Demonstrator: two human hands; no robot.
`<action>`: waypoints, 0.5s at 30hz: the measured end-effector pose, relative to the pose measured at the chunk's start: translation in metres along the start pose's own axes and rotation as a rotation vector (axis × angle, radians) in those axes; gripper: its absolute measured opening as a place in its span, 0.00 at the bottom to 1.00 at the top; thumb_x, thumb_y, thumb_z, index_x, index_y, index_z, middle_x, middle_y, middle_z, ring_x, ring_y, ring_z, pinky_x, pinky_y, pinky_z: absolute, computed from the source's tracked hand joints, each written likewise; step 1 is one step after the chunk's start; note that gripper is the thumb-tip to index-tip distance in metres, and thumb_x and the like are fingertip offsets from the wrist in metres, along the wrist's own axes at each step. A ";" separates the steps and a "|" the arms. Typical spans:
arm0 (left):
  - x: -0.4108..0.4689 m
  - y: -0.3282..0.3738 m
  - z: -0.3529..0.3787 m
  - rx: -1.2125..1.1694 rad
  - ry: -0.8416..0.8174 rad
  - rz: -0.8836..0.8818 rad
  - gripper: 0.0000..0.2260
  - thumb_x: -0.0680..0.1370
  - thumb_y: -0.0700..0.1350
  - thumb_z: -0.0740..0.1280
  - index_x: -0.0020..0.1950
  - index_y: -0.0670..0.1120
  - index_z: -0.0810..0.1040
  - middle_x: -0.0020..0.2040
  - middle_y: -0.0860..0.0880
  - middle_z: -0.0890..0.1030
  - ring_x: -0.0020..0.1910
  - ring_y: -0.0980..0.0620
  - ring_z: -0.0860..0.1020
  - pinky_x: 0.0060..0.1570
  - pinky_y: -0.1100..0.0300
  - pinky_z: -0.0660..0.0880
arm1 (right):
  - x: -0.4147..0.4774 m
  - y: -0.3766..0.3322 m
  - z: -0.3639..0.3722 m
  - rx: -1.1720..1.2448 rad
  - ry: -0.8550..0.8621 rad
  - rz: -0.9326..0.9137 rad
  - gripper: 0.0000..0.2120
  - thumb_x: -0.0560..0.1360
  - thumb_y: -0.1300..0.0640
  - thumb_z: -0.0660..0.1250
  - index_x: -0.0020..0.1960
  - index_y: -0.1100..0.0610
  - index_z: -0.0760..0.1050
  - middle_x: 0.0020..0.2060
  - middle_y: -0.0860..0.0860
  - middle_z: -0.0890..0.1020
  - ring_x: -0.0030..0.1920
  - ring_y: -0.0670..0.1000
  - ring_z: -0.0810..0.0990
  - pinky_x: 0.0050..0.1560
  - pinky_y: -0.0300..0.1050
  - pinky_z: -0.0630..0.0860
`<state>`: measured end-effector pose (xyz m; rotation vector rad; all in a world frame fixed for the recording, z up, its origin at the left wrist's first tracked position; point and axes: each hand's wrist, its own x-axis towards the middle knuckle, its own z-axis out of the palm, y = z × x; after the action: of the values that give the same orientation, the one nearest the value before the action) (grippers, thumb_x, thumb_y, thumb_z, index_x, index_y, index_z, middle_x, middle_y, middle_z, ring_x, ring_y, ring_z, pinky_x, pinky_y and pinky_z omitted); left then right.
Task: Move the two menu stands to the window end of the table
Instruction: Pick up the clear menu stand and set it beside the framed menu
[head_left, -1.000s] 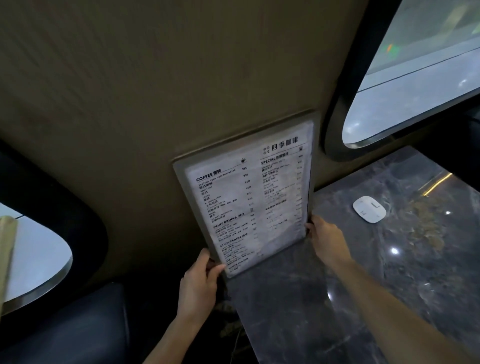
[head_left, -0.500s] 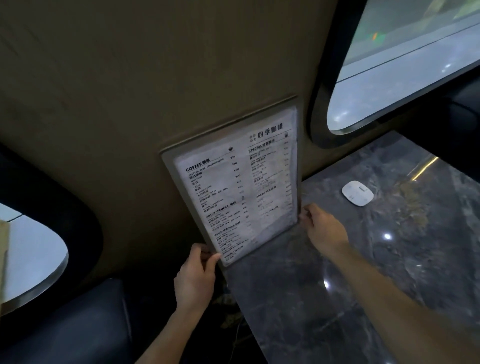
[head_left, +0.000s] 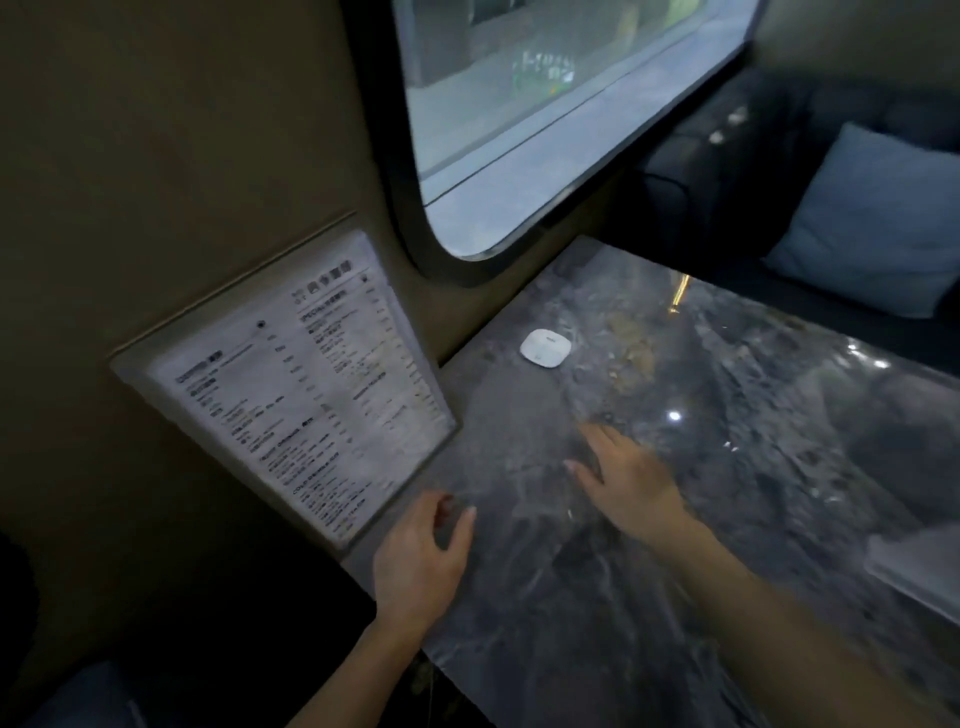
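While both hands (head_left: 524, 514) hover open, the menu stand (head_left: 291, 384) text blurs unreadably.

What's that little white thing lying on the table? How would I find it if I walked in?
Find the big rounded window, then look down to the dark marble table beneath it. Near the wall end lies a small white puck, flat and square with rounded corners. It is the only pale object lying flat there, to the right of the upright menu stand and beyond both hands.
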<state>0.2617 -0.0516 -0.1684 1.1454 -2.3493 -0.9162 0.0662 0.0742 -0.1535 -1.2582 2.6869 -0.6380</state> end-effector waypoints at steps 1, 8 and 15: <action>0.001 0.010 0.009 0.013 -0.039 0.042 0.14 0.73 0.57 0.65 0.54 0.51 0.75 0.46 0.52 0.80 0.43 0.54 0.78 0.41 0.57 0.75 | -0.012 0.009 -0.007 -0.006 0.022 0.021 0.23 0.74 0.49 0.63 0.66 0.56 0.65 0.57 0.59 0.77 0.55 0.61 0.76 0.53 0.53 0.74; -0.004 0.088 0.077 -0.055 -0.265 0.297 0.17 0.72 0.53 0.69 0.58 0.48 0.75 0.54 0.48 0.81 0.53 0.50 0.78 0.51 0.54 0.74 | -0.101 0.072 -0.052 -0.062 0.150 0.271 0.22 0.71 0.52 0.67 0.63 0.56 0.69 0.53 0.58 0.80 0.50 0.60 0.79 0.46 0.52 0.76; -0.039 0.163 0.134 -0.158 -0.456 0.521 0.16 0.72 0.47 0.70 0.57 0.43 0.75 0.54 0.43 0.81 0.53 0.46 0.78 0.55 0.51 0.75 | -0.191 0.134 -0.083 -0.082 0.310 0.533 0.19 0.71 0.53 0.68 0.59 0.59 0.72 0.53 0.61 0.81 0.51 0.61 0.79 0.48 0.53 0.76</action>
<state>0.1169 0.1066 -0.1538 0.2413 -2.6616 -1.2194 0.0736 0.3218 -0.1488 -0.4280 3.1295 -0.6907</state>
